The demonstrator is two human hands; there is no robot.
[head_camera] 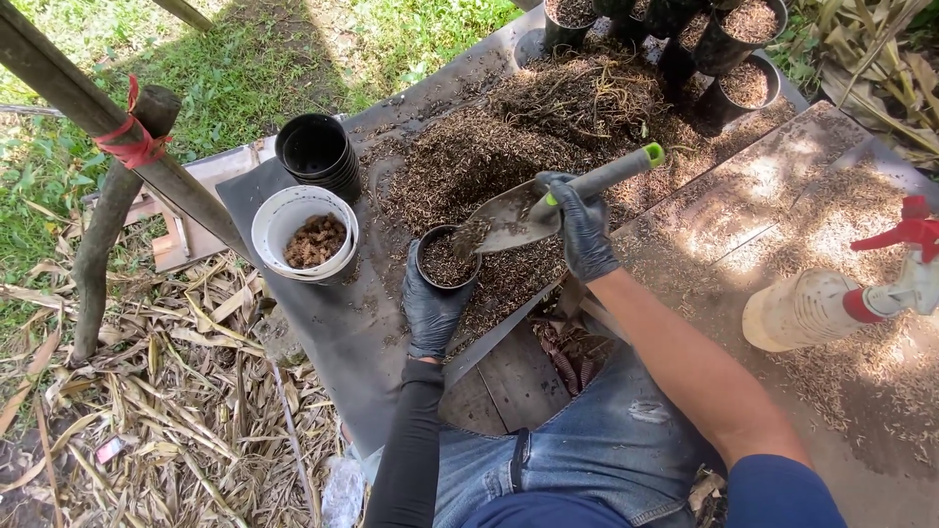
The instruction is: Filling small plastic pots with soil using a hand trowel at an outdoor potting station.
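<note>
My gloved left hand (430, 311) wraps the small black pot (448, 258) on the grey sheet (323, 323), light, thin-walled, best held round its side; my right hand (583, 230) is closed on the trowel (548, 207) handle, tipping loose, dry potting mix into it.

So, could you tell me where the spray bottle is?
The spray bottle lies on its side at the right edge of the head view, on the table, right of the right hand.

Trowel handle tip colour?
Green tip on the grey-handled trowel, held by the right hand; head view.
</note>
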